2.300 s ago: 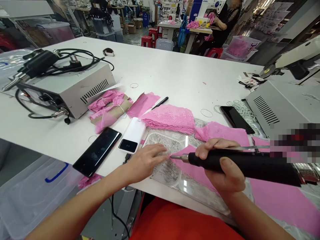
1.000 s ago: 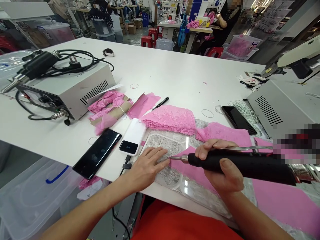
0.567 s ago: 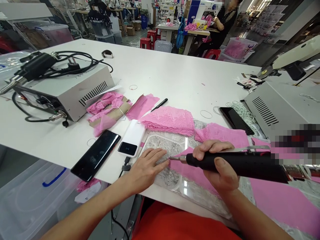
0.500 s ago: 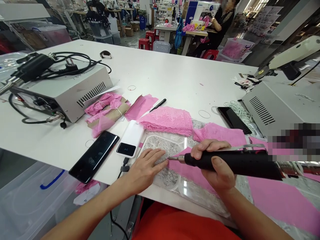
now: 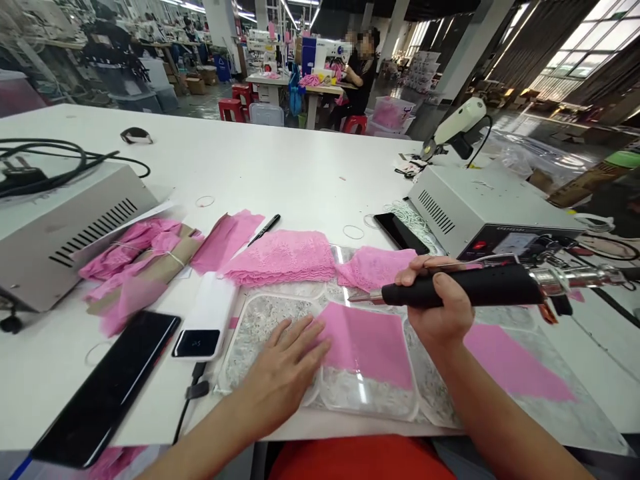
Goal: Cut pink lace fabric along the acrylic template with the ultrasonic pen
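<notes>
My left hand (image 5: 287, 363) lies flat with fingers apart, its fingertips at the left edge of a pink fabric piece (image 5: 370, 340). That piece rests on a clear, grey-patterned mat (image 5: 260, 320) with rounded panels. My right hand (image 5: 447, 303) is wrapped round a black-handled tool (image 5: 480, 285) with a thin metal tip. The tip points left and is above the fabric's upper edge; I cannot tell whether it touches. Behind it are a stack of pink lace pieces (image 5: 290, 257) and a smaller lace piece (image 5: 370, 265). Another pink piece (image 5: 515, 363) lies right of my right forearm.
On the left stand a grey vented box (image 5: 75, 227), a pink fabric bundle (image 5: 145, 250), a large phone (image 5: 110, 387) and a white power bank (image 5: 207, 313). A pen (image 5: 264, 230), second phone (image 5: 400, 233) and grey control box (image 5: 495, 200) lie farther back. A co-worker (image 5: 357, 77) sits beyond the table.
The view has swung right and up. My right hand has drawn the tool's tip up and away from my left fingertips, uncovering more of the pink piece. My left hand stays flat.
</notes>
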Demonstrator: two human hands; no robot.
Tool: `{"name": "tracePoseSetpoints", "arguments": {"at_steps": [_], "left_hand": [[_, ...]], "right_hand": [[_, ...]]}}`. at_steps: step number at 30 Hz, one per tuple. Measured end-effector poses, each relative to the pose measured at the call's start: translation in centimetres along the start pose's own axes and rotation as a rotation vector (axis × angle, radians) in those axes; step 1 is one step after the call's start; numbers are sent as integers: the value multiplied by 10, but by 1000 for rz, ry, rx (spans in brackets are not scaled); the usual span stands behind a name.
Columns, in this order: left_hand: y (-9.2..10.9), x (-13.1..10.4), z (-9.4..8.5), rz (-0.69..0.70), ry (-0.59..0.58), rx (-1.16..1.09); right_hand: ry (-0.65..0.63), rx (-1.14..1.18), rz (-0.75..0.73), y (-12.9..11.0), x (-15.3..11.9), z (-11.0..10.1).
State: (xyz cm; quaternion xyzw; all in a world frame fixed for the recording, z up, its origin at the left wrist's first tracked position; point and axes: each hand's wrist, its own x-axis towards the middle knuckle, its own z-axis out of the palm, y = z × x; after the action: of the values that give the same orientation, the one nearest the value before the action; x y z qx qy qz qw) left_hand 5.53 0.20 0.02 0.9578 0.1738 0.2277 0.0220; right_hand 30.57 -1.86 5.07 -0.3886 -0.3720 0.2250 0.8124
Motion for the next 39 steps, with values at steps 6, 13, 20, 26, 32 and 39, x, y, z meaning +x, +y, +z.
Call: {"name": "tracePoseSetpoints", "arguments": {"at_steps": [6,13,20,26,32,39], "left_hand": [[2,8,13,-8,-53,16],[1,5,13,-18,-89,9],[3,6,14,-12,-79,21],[3,6,14,-4,-74,25],[3,5,15,-5,-69,24],[9,-5,2,-49,-81,23]], "right_hand": [[-72,30,20,12,-7,6],[-115,51,62,19,-10,7],[-126,28,50,20,-11,9],[-142,5,58,19,-11,9],[-122,-38,63,16,-10,10],[-140,8,68,10,-15,14]]}}
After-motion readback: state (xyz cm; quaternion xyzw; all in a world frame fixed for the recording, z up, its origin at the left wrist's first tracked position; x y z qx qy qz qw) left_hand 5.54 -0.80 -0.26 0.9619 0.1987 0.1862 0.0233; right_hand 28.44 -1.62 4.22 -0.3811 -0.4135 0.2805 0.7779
